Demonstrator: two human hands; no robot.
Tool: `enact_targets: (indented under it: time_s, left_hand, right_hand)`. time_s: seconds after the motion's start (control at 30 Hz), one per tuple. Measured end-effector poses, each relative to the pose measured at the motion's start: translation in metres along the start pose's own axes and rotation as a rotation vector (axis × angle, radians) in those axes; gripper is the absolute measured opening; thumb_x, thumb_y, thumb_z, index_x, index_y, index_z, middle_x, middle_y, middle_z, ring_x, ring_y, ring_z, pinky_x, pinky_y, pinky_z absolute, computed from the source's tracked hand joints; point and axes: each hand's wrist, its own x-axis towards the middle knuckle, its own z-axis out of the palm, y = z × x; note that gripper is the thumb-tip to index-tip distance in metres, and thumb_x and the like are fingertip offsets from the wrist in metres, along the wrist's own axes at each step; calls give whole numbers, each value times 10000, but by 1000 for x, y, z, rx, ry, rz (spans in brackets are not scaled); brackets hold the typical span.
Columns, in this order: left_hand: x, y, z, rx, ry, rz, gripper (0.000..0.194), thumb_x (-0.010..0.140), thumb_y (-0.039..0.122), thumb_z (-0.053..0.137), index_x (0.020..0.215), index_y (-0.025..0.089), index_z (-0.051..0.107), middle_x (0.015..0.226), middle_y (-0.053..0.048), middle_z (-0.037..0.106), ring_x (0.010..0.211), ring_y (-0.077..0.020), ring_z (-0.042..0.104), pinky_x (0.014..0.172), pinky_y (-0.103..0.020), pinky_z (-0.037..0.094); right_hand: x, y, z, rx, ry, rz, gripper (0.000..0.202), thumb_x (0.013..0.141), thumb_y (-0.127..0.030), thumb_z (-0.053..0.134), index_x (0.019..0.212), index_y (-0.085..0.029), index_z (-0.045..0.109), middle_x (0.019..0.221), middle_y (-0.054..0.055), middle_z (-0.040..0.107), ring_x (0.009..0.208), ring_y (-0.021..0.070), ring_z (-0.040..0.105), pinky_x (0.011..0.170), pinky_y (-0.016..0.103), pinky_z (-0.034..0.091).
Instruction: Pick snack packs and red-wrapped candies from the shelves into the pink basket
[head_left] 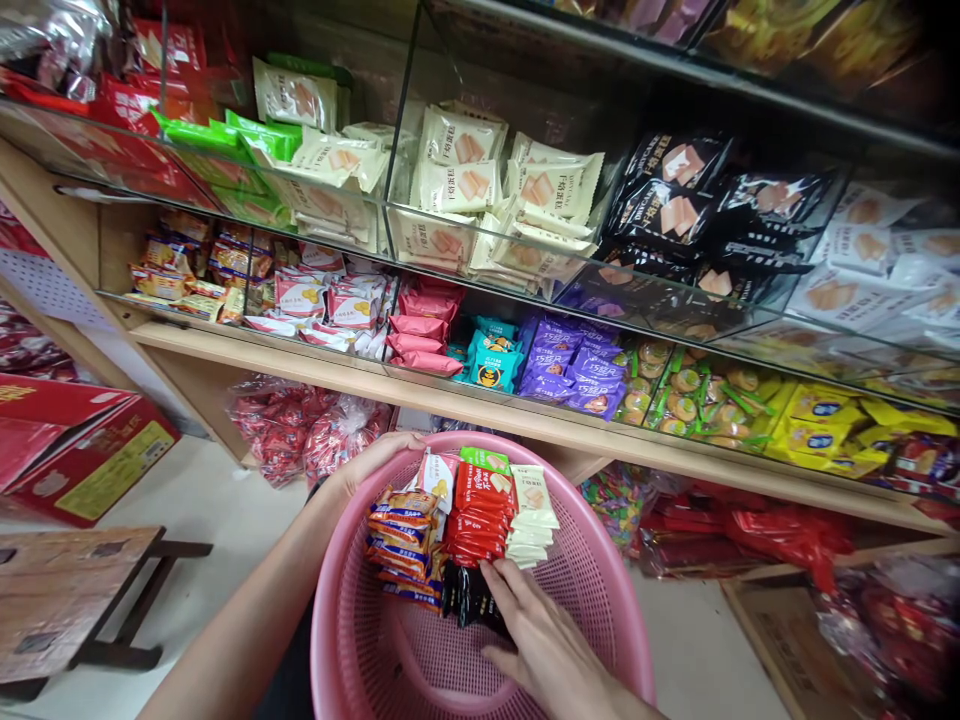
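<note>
A round pink plastic basket with mesh walls is held before me, tilted toward the camera. My left hand grips its far left rim. Inside, my right hand spans a row of black snack packets, fingers at their upper edge and thumb below; part of the row is hidden under it. Above these stand red snack packets, with a green packet behind. To the left are stacked orange-and-blue packets and a white packet; cream packets line the right.
A wooden shelf with clear-fronted bins of wrapped snacks crosses above the basket. Bagged red sweets lie beneath it. At left are a red carton and a wooden stool; a cardboard box stands at lower right.
</note>
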Motion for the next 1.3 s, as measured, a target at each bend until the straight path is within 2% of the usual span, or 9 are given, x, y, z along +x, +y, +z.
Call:
enact_targets:
  time_s: [0.1, 0.2, 0.37, 0.47, 0.7, 0.9, 1.03, 1.17, 1.3]
  left_hand:
    - [-1, 2, 1, -4, 9, 3, 167, 692, 250, 578, 832, 175, 627, 758, -28, 623, 636, -148, 546, 594, -246, 427]
    - [-3, 2, 3, -7, 12, -7, 165, 695, 265, 583, 821, 167, 626, 755, -39, 621, 641, -158, 548, 601, -258, 432]
    - [-6, 3, 4, -18, -9, 7, 193, 704, 273, 580, 850, 159, 633, 747, -41, 620, 657, -168, 556, 625, -271, 434]
    - [-6, 4, 5, -15, -7, 8, 181, 707, 274, 581, 840, 163, 633, 745, -33, 619, 667, -168, 553, 636, -272, 430]
    - [-6, 4, 4, -4, 10, 13, 147, 701, 269, 584, 800, 167, 621, 749, -22, 622, 690, -177, 543, 654, -281, 425]
    - [-5, 3, 3, 9, 19, 30, 173, 694, 267, 595, 821, 151, 621, 755, -25, 626, 696, -176, 534, 665, -275, 418]
    - [-6, 4, 4, 11, 13, 30, 188, 692, 275, 591, 830, 153, 627, 740, -27, 628, 667, -172, 533, 640, -273, 418]
    - [-6, 4, 4, 18, 22, 31, 175, 682, 273, 591, 811, 160, 625, 759, -37, 627, 660, -170, 542, 618, -267, 424]
    - [-5, 4, 4, 14, 19, 20, 233, 692, 283, 593, 874, 143, 631, 754, -41, 624, 670, -175, 543, 636, -272, 427]
  right_hand:
    - [2, 0, 3, -118, 55, -57, 753, 714, -57, 565, 1404, -145, 275, 1416, 141, 369, 1262, 294, 394, 1032, 412, 373]
    - [4, -5, -3, -210, 54, -70, 723, 714, 20, 476, 1393, -158, 305, 1356, 140, 450, 1221, 298, 445, 1026, 448, 377]
    - [9, -16, -18, -242, 79, -135, 741, 689, 44, 440, 1387, -165, 306, 1273, 136, 527, 1151, 301, 510, 957, 450, 453]
    - [15, -20, -18, -228, 90, -187, 744, 692, 35, 452, 1392, -162, 292, 1216, 131, 559, 1134, 297, 520, 968, 447, 441]
    - [22, -16, -8, -138, 101, -179, 846, 652, 22, 550, 1413, -168, 236, 1242, 162, 528, 1180, 309, 475, 1005, 467, 388]
    - [27, -21, -1, -104, 150, -178, 926, 675, -76, 646, 1434, -233, 138, 1284, 137, 498, 1178, 307, 473, 1002, 467, 386]
    - [24, -15, 3, -139, 192, -163, 1057, 619, -75, 706, 1435, -289, 69, 1233, 108, 511, 1153, 307, 488, 984, 478, 400]
    - [18, -7, 2, -266, 189, -175, 1038, 603, 19, 638, 1433, -298, 100, 1214, 107, 517, 1129, 301, 505, 972, 482, 412]
    - [19, -6, 1, -329, 214, -190, 995, 606, 62, 559, 1430, -291, 128, 1206, 100, 529, 1106, 290, 524, 947, 466, 442]
